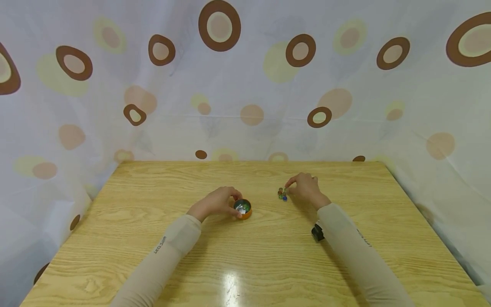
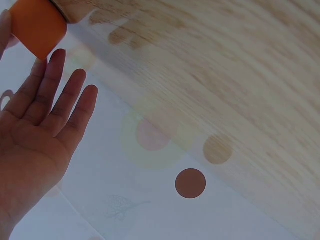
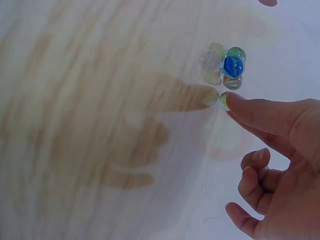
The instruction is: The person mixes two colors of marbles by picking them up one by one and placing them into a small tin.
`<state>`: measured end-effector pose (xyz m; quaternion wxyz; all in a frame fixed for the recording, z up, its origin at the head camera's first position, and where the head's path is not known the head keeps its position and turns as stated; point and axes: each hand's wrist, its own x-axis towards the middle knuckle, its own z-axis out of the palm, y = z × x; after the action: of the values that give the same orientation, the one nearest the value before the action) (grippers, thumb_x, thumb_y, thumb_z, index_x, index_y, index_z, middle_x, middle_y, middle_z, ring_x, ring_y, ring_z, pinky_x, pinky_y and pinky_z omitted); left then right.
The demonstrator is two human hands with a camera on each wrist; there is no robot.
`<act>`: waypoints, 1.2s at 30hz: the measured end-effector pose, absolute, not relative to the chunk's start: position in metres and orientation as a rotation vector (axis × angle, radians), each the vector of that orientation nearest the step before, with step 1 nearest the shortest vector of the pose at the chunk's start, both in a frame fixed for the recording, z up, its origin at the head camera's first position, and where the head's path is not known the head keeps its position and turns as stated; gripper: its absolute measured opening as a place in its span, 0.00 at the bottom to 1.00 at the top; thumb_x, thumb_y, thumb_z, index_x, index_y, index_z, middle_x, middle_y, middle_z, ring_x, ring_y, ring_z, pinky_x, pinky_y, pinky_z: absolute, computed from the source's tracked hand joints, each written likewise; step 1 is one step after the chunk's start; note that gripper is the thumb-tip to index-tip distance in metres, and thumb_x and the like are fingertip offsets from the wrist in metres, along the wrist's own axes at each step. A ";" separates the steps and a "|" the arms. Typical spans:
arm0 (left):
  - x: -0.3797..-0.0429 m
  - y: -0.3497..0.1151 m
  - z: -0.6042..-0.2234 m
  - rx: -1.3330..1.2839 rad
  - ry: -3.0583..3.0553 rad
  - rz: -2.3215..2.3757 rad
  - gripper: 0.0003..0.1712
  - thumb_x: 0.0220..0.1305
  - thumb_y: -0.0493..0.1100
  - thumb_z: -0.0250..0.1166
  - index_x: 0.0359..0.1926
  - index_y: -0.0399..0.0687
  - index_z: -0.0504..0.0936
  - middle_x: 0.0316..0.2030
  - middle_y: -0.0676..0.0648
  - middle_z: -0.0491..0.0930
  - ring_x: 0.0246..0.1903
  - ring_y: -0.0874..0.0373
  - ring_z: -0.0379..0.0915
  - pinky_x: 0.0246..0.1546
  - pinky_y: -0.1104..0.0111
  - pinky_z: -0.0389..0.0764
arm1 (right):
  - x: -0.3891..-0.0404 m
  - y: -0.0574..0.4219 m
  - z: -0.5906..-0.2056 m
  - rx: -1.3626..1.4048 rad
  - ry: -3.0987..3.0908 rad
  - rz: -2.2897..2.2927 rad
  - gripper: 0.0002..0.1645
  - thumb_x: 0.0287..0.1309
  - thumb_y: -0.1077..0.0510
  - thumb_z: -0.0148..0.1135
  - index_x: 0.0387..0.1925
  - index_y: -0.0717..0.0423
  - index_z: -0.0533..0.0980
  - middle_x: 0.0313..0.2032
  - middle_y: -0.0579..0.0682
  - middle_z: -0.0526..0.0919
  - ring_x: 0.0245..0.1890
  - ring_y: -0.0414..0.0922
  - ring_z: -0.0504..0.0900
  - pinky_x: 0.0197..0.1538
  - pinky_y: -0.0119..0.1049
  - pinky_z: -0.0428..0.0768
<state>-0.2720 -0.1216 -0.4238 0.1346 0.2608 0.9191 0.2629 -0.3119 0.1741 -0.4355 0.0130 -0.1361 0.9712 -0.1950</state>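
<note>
My left hand (image 1: pixel 220 201) grips a small orange bowl (image 1: pixel 247 216) by its side, thumb at the near edge and fingers at the far edge. Inside the bowl's shiny interior lie greenish marbles. In the left wrist view the bowl's orange wall (image 2: pixel 39 27) shows between thumb and fingertips, with the other fingers spread. To the right, my right hand (image 1: pixel 304 187) pinches a clear marble (image 3: pixel 223 101) between thumb and index finger, down at the tabletop. Right beside it sits a cluster of glass marbles (image 1: pixel 280 194), one of them a blue marble (image 3: pixel 233 66). The right hand's other fingers are curled loosely.
Both hands work over a wood-grain table (image 1: pixel 153 183). A patterned white curtain (image 1: pixel 253 85) hangs along its back and sides. Under the right forearm a black wrist device (image 1: pixel 317 233) shows.
</note>
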 end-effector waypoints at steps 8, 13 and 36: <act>-0.270 -0.121 -0.424 0.787 2.652 0.782 0.25 0.49 0.46 0.77 0.46 0.43 0.81 0.43 0.48 0.78 0.47 0.50 0.73 0.53 0.58 0.73 | -0.308 0.174 -0.435 -0.477 3.029 -0.634 0.10 0.58 0.55 0.67 0.37 0.57 0.86 0.48 0.63 0.80 0.52 0.68 0.71 0.52 0.65 0.61; -0.270 -0.122 -0.424 0.793 2.656 0.783 0.25 0.48 0.46 0.77 0.47 0.43 0.81 0.43 0.48 0.79 0.47 0.50 0.73 0.52 0.58 0.73 | -0.305 0.177 -0.433 -0.465 3.005 -0.686 0.09 0.58 0.57 0.67 0.36 0.58 0.85 0.43 0.61 0.79 0.50 0.65 0.71 0.53 0.64 0.60; -0.272 -0.121 -0.424 0.774 2.662 0.752 0.27 0.50 0.46 0.77 0.49 0.42 0.80 0.46 0.47 0.79 0.47 0.53 0.73 0.53 0.59 0.73 | -0.305 0.181 -0.430 -0.535 2.994 -0.723 0.10 0.62 0.59 0.63 0.39 0.61 0.84 0.30 0.52 0.75 0.31 0.48 0.69 0.37 0.44 0.65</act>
<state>-0.2721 -0.1214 -0.4237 0.1343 0.2669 0.9184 0.2596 -0.3050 0.1813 -0.4298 0.0077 -0.1711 0.9577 -0.2312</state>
